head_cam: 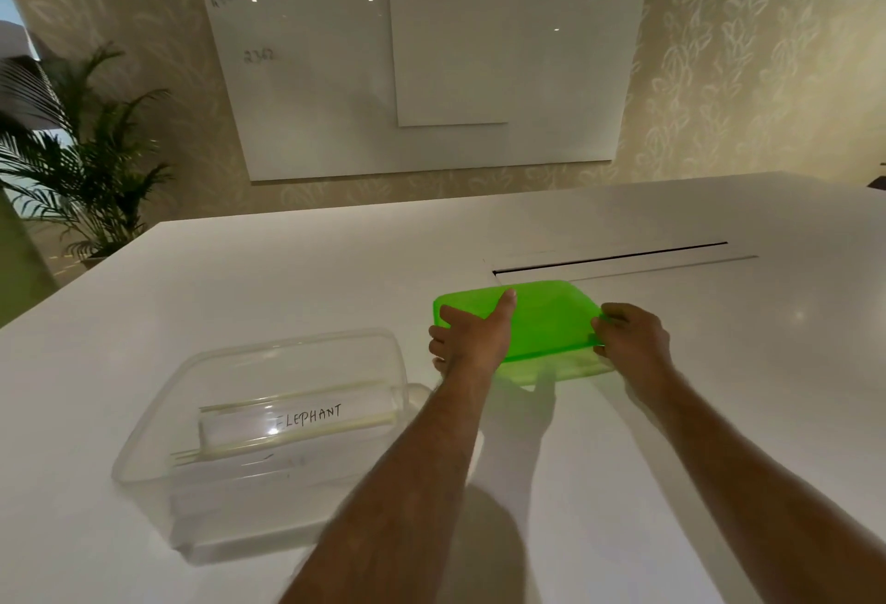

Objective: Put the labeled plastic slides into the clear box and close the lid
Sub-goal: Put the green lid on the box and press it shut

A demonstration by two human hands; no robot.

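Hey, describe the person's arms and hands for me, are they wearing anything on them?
Both forearms are bare as far as the frame shows, with no sleeves in view. The left hand and right hand wear no gloves, and no watch, bracelet or ring shows. Some hair is visible along the forearms.

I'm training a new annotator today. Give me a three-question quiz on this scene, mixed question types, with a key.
1. True or false: the green lid already sits on the clear box.
2. Which hands hold the lid? A) left hand only B) right hand only C) both
3. Fill in: the slide on top in the box reads ____.

Key: 1 false; 2 C; 3 ELEPHANT
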